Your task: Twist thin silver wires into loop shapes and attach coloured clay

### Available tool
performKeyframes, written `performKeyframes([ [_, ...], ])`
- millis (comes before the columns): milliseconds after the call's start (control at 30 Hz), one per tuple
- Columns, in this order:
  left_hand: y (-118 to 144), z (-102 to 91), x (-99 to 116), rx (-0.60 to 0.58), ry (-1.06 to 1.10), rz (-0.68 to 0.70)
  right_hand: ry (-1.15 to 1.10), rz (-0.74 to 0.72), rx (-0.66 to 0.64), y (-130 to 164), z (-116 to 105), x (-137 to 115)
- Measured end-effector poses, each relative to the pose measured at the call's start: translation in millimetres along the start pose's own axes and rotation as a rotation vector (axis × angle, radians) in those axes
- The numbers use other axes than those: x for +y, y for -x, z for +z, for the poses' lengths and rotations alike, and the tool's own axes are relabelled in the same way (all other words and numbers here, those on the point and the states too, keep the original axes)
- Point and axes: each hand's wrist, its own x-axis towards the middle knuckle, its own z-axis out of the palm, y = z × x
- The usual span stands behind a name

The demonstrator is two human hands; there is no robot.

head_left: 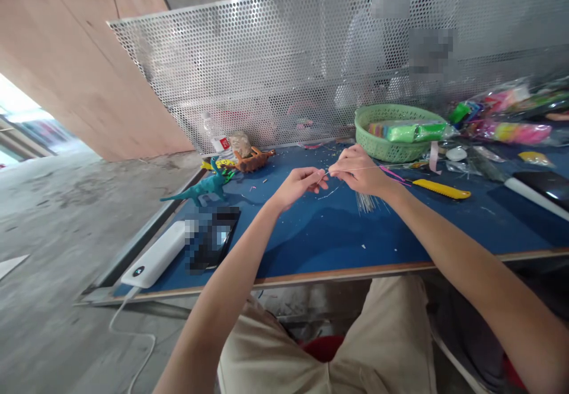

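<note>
Near the centre of the frame the left hand (301, 185) and the right hand (361, 170) meet above the blue table (311, 246), each with fingertips pressed together on a thin pale wire (355, 169) that runs between them and trails off to the right past the right hand. The left hand pinches the wire's near end between thumb and forefinger; the right hand curls loosely over it, fingers bunched, pinching it too. Just below the right wrist a small bundle of thin wires (367, 202) lies on the table. To the right of the hands lies a yellow cutter (441, 188), and above it, in the upper right of the frame, a green basket (391, 145) holds bright green and coloured packets. In the left middle of the frame a teal toy dinosaur (202, 187) stands on the table, with an orange toy dinosaur (253, 159) just behind it near the perforated metal screen (267, 68). At lower left a white power bank (155, 255) lies beside a dark phone (217, 237), near the table's front edge.
</note>
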Motion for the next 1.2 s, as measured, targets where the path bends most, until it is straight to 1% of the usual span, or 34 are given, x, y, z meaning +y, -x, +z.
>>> performKeyframes([
  [133, 2.9, -3.8, 0.5, -0.082, 0.062, -0.049, -0.113, -0.042, -0.050, -1.4, -5.5, 0.0],
  [300, 5.3, -5.9, 1.2, -0.185, 0.115, -0.101, -0.185, -0.062, -0.117, -4.4, -5.6, -7.5],
  [433, 5.3, -9.2, -2.7, -0.238, 0.142, -0.102, -0.255, -0.086, -0.138, -4.9, -3.1, -11.2],
  [533, 5.6, -11.8, -4.7, -0.269, 0.111, -0.124, -0.335, -0.110, -0.162, -4.7, -1.4, -11.8],
  [667, 6.5, -12.9, -4.7, -0.294, 0.079, -0.145, -0.366, -0.092, -0.194, -5.1, -2.9, -14.0],
  [800, 7.3, -10.4, -3.1, -0.295, 0.066, -0.142, -0.396, -0.079, -0.228, -5.9, -8.3, -18.3],
  [1000, 10.4, -4.4, 7.7, -0.297, -0.041, -0.073, -0.369, -0.124, -0.233, -7.8, -18.8, -22.7],
  [1100, 12.0, -0.4, 12.2, -0.310, -0.062, -0.040, -0.369, -0.152, -0.270, -9.4, -25.6, -24.0],
  [1200, 12.3, 3.8, 13.7, -0.283, -0.065, -0.010, -0.382, -0.143, -0.290, -10.6, -31.1, -23.9],
])
